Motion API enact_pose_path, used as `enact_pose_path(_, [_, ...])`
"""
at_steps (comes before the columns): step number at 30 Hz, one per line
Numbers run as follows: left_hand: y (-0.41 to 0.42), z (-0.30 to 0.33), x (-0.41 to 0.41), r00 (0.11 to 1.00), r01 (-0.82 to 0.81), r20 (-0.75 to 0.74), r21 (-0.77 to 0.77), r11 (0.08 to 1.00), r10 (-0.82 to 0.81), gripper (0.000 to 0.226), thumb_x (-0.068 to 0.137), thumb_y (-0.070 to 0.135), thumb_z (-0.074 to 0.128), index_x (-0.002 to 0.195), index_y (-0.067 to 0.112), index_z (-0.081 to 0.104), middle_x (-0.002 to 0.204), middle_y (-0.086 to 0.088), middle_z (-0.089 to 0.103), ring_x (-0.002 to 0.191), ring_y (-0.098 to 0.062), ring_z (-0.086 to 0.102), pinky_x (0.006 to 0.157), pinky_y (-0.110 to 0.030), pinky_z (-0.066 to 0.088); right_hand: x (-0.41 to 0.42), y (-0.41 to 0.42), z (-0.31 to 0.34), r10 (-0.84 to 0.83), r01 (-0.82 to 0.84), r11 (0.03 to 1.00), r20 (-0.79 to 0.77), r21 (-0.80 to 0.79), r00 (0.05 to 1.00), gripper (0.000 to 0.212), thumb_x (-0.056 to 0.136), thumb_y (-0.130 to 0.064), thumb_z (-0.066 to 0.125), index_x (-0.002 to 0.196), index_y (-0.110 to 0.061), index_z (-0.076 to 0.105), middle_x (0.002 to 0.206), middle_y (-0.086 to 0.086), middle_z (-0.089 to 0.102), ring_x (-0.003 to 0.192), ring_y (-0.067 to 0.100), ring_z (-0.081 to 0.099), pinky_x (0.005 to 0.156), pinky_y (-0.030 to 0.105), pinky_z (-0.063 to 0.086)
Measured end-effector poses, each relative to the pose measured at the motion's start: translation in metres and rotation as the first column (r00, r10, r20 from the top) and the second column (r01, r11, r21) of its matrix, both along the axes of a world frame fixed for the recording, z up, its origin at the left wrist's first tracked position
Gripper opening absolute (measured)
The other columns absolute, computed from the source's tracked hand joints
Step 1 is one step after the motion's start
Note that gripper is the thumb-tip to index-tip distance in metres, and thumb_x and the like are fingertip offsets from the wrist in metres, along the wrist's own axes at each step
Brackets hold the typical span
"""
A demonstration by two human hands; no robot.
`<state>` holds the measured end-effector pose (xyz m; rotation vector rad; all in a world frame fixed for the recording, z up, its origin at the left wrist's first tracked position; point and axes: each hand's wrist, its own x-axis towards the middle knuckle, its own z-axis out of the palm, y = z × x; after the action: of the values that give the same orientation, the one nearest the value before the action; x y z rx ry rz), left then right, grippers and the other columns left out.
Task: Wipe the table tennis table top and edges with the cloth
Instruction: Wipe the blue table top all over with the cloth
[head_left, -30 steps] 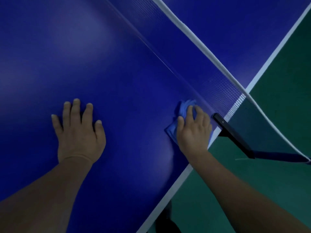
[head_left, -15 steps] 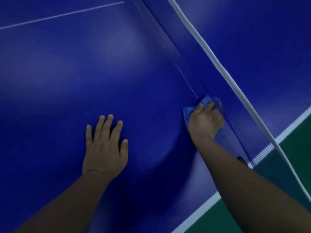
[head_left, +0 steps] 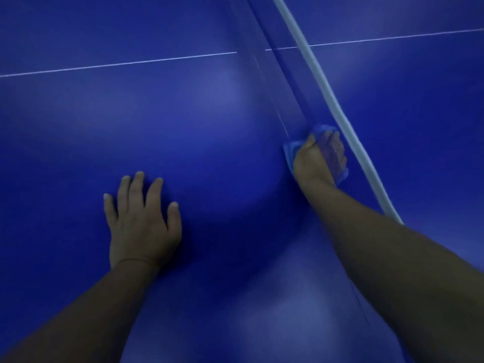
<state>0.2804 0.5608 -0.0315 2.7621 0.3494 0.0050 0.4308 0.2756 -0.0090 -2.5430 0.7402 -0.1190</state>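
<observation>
The dark blue table tennis table top (head_left: 183, 113) fills the view. A blue cloth (head_left: 288, 153) lies on it right at the foot of the net (head_left: 296, 82). My right hand (head_left: 311, 163) presses flat on the cloth, and its fingers show through the net mesh, so they reach under or past the net. Cloth corners stick out ahead of the fingers and to the left of the palm. My left hand (head_left: 141, 224) rests flat on the bare table top with spread fingers, well to the left of the cloth.
The net's white top tape (head_left: 327, 93) runs diagonally from the top middle down to the right, over my right forearm. A thin white centre line (head_left: 117, 64) crosses the table from left to right beyond the hands.
My right hand has slid the cloth along the foot of the net, away from the table's side edge towards the centre line. The view followed, so the edge, net post and green floor are out of frame.
</observation>
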Motion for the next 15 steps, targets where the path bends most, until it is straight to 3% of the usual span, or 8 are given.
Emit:
enact_pose_path(2, [0.002,-0.002,0.0,1.0,0.008,0.008,-0.011,1.0,-0.008,0.067,0.094,0.051,0.03,0.147,0.012,0.045,0.161,-0.014,0.028,0.154,-0.029,0.011,0.123,-0.057,0.001,0.03,0.016,0.004,0.206,-0.179,0.965,-0.129,0.192,0.97,0.052,0.112,-0.029,0.02,0.156,-0.002,0.023,0.163,0.016,0.025,0.148,0.026,0.023,0.106,0.02,0.014])
enact_pose_path(4, [0.004,-0.004,0.0,1.0,0.011,0.016,-0.01,1.0,-0.01,0.067,0.094,0.051,0.029,0.146,0.012,0.046,0.161,-0.014,0.029,0.154,-0.029,0.012,0.123,-0.057,0.001,0.04,0.044,-0.003,0.409,-0.414,0.91,-0.134,-0.006,0.903,0.052,0.11,-0.028,0.024,0.155,-0.002,0.027,0.16,0.017,0.032,0.145,0.031,0.033,0.111,0.028,0.026])
enact_pose_path(6, [0.003,-0.004,0.001,1.0,0.007,0.014,-0.015,1.0,-0.007,0.067,0.094,0.05,0.031,0.146,0.012,0.047,0.16,-0.014,0.03,0.154,-0.029,0.013,0.123,-0.056,0.0,0.018,0.068,-0.01,0.588,-0.596,0.77,-0.11,-0.226,0.801,0.057,0.106,-0.032,0.022,0.151,-0.002,0.038,0.155,0.017,0.041,0.138,0.034,0.043,0.111,0.043,0.035])
enact_pose_path(8, [0.003,-0.006,0.002,1.0,0.006,0.017,-0.012,1.0,-0.006,0.066,0.093,0.048,0.032,0.145,0.011,0.048,0.159,-0.015,0.031,0.153,-0.03,0.014,0.123,-0.054,-0.001,-0.006,0.062,-0.022,0.721,-0.714,0.629,-0.113,-0.307,0.683,0.057,0.105,-0.033,0.024,0.148,-0.002,0.044,0.154,0.015,0.044,0.139,0.034,0.044,0.112,0.046,0.034])
enact_pose_path(9, [0.003,-0.006,0.002,1.0,0.006,0.017,-0.006,1.0,-0.005,0.066,0.093,0.048,0.032,0.145,0.01,0.049,0.159,-0.015,0.031,0.153,-0.03,0.014,0.123,-0.054,-0.001,-0.01,0.052,-0.021,0.705,-0.692,0.648,-0.091,-0.318,0.703,0.055,0.106,-0.032,0.026,0.148,-0.002,0.044,0.155,0.015,0.044,0.14,0.034,0.043,0.114,0.045,0.031])
enact_pose_path(10, [0.002,-0.006,0.002,1.0,0.003,0.015,0.001,1.0,-0.003,0.066,0.093,0.047,0.032,0.145,0.01,0.049,0.159,-0.015,0.031,0.153,-0.03,0.014,0.123,-0.053,-0.001,-0.004,0.037,-0.025,0.621,-0.609,0.737,-0.063,-0.292,0.781,0.053,0.107,-0.031,0.028,0.15,-0.002,0.041,0.156,0.016,0.042,0.141,0.034,0.041,0.116,0.044,0.027])
enact_pose_path(12, [0.002,-0.006,0.002,1.0,-0.003,0.018,0.016,1.0,0.003,0.066,0.092,0.046,0.033,0.144,0.009,0.051,0.158,-0.016,0.033,0.152,-0.032,0.017,0.122,-0.056,0.001,0.024,0.016,-0.027,0.328,-0.329,0.911,-0.048,-0.25,0.944,0.059,0.109,-0.039,0.022,0.154,-0.004,0.034,0.16,0.015,0.036,0.147,0.032,0.032,0.121,0.042,0.017])
enact_pose_path(15, [0.002,-0.007,0.004,1.0,0.012,0.026,0.055,0.998,-0.014,0.065,0.092,0.045,0.035,0.141,0.007,0.053,0.156,-0.019,0.036,0.15,-0.036,0.022,0.121,-0.06,0.006,0.086,0.022,-0.025,0.149,-0.149,0.989,-0.005,0.001,0.989,0.066,0.108,-0.05,0.015,0.156,-0.007,0.03,0.161,0.009,0.033,0.149,0.027,0.029,0.118,0.026,0.013])
